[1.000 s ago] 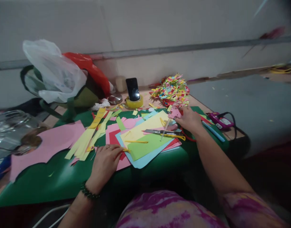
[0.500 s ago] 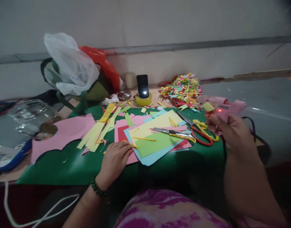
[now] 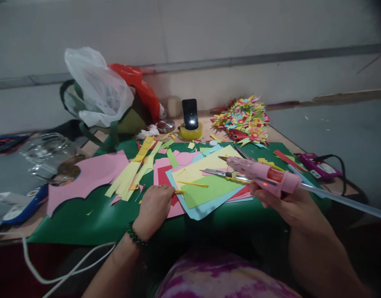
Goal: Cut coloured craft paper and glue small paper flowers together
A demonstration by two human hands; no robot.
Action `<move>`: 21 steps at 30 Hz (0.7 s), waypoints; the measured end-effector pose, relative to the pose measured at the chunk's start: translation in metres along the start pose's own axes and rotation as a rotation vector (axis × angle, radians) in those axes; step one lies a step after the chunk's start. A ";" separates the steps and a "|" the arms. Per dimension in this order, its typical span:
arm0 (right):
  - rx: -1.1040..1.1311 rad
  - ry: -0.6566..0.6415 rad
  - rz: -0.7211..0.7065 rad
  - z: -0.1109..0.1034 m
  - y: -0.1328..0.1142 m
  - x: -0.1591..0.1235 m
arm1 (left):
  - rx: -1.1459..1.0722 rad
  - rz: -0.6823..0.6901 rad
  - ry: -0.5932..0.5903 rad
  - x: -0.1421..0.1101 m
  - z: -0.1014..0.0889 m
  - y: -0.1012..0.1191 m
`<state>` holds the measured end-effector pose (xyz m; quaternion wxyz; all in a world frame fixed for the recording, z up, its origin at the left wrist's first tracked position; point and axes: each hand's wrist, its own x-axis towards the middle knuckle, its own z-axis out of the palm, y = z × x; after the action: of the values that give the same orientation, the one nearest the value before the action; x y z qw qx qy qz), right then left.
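Observation:
My right hand [image 3: 286, 203] grips a pink hot glue gun [image 3: 261, 171], its nozzle pointing left over the stacked paper and a clear glue stick [image 3: 342, 198] jutting from its back. A small light glows red on the gun's side. My left hand [image 3: 156, 205] rests at the stack's left edge, fingers pinched on a thin yellow paper strip [image 3: 179, 192]. Under the gun lie a light green sheet [image 3: 196, 194] and a cream sheet [image 3: 218, 161]. A utility knife [image 3: 220, 173] lies across them, partly hidden by the gun. Another narrow yellow strip [image 3: 192, 183] is on the green sheet.
A pile of colourful paper flowers [image 3: 244, 120] stands at the back right, near a purple power strip [image 3: 321, 167]. A phone [image 3: 189, 114] leans in a yellow tape roll [image 3: 192, 131]. Leftward lie cream strips [image 3: 125, 178], a pink cut sheet [image 3: 94, 169] and a bag [image 3: 128, 122].
My right hand has picked up the pink glue gun from the table's right side, swung it right, then brought it over the papers. My left hand keeps its pinch on the yellow strip.

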<state>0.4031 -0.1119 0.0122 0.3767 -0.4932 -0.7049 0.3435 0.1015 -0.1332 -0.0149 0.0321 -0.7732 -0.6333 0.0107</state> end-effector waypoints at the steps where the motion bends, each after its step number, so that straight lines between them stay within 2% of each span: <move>1: 0.006 0.015 -0.015 0.000 0.002 -0.001 | 0.030 0.012 0.006 0.001 -0.001 0.000; 3: 0.039 0.044 -0.021 -0.001 0.007 -0.003 | 0.031 0.025 0.059 0.001 -0.002 0.001; 6: 0.045 0.029 0.030 -0.002 0.012 -0.007 | -0.014 0.010 0.239 0.000 -0.005 0.006; 8: 0.042 0.022 0.076 -0.001 0.012 -0.008 | -0.033 0.056 0.329 0.002 -0.006 0.015; 9: 0.040 0.012 0.083 0.000 0.011 -0.008 | -0.035 0.098 0.336 0.004 -0.005 0.021; 11: 0.037 -0.046 0.055 0.002 0.006 -0.007 | -0.022 0.186 0.285 0.008 -0.001 0.032; 13: 0.017 -0.162 0.006 0.005 0.000 -0.005 | -0.005 0.236 0.218 0.011 0.005 0.040; 17: -0.124 -0.288 -0.058 0.010 -0.004 -0.002 | -0.048 0.259 0.124 0.010 0.012 0.044; 21: -0.271 -0.394 -0.113 0.015 0.001 -0.002 | -0.166 0.280 0.042 0.006 0.010 0.044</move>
<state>0.3914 -0.1156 0.0038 0.1811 -0.4223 -0.8309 0.3138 0.1449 -0.1351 -0.0278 -0.0207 -0.8539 -0.5173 -0.0533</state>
